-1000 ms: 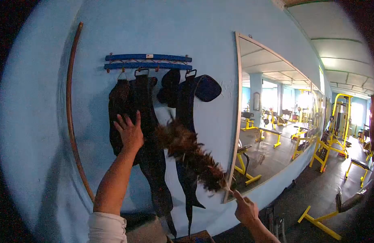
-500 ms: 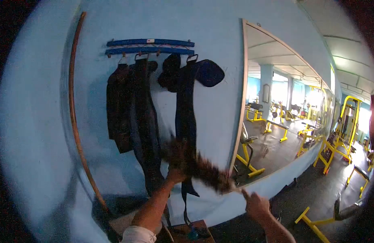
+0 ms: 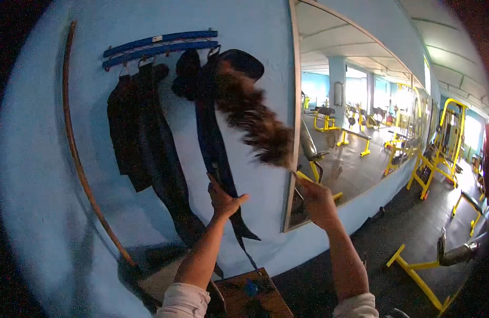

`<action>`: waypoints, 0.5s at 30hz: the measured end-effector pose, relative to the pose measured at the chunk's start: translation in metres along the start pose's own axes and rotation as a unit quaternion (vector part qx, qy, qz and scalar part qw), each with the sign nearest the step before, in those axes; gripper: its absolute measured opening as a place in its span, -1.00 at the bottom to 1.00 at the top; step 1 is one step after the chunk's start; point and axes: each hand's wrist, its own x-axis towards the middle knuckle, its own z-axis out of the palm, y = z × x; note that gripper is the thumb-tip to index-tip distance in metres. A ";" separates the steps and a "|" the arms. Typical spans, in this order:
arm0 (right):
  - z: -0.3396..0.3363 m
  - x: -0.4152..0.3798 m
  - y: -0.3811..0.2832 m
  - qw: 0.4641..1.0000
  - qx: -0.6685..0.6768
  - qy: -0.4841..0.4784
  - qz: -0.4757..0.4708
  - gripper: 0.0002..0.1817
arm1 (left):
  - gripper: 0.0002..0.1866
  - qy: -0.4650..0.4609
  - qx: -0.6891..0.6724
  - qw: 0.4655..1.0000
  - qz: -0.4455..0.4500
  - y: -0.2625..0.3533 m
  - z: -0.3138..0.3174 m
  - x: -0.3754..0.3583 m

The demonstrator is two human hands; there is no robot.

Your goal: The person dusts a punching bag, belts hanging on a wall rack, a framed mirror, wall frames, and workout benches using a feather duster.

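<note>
In my right hand [image 3: 319, 205] is the yellowish handle of a feather duster [image 3: 260, 132], its fingers closed round it. The brown feathers, smeared by motion, slant up and left across the wall, and their tip overlaps the upper part of a wide dark belt [image 3: 206, 124]. My left hand [image 3: 223, 200] is on the lower part of this belt, thumb to the right and a finger up along the left; some fingers are hidden. The belt hangs from a blue wall rack [image 3: 162, 44]. A second dark belt [image 3: 162, 153] hangs to the left.
A dark garment-like piece [image 3: 125, 132] hangs at far left. A long wooden stick [image 3: 75, 143] leans on the wall. A framed mirror [image 3: 329, 153] is just right of the duster. Below stands a wooden surface [image 3: 271, 297] with a blue item [image 3: 251, 288]. Yellow gym machines [image 3: 451, 132] stand right.
The duster has swung up from the lower belt, its feathers now near the top. My right hand has risen. My left hand, earlier overlapped by feathers, shows plainly. The view has shifted right.
</note>
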 end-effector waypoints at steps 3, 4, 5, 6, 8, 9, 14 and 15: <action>0.022 0.037 -0.024 0.997 0.016 -0.016 0.069 -0.61 | 0.26 0.000 -0.042 0.998 0.048 0.001 -0.019 0.001; 0.024 0.044 -0.029 0.999 -0.006 0.015 0.050 -0.64 | 0.20 -0.022 -0.096 0.993 0.065 0.010 -0.035 -0.005; 0.027 0.045 -0.031 0.998 -0.028 0.045 0.035 -0.66 | 0.15 -0.046 -0.147 0.985 0.079 0.018 -0.052 -0.013; 0.025 0.041 -0.036 0.994 -0.052 0.073 0.066 -0.74 | 0.05 -0.097 -0.360 0.927 -0.036 0.033 -0.063 -0.027; 0.025 0.024 0.016 0.996 -0.027 0.075 0.051 -0.71 | 0.04 -0.095 -0.324 0.941 -0.006 0.016 -0.076 -0.031; 0.025 0.016 0.021 0.995 -0.019 0.072 0.073 -0.70 | 0.03 -0.087 -0.300 0.950 0.027 0.004 -0.084 -0.033; 0.037 -0.033 -0.004 0.993 0.021 0.061 0.100 -0.66 | -0.16 -0.115 -0.452 0.878 -0.110 -0.050 -0.092 -0.041; 0.048 -0.048 0.000 0.997 0.008 0.055 0.060 -0.63 | -0.23 -0.101 -0.487 0.860 -0.114 -0.056 -0.091 -0.045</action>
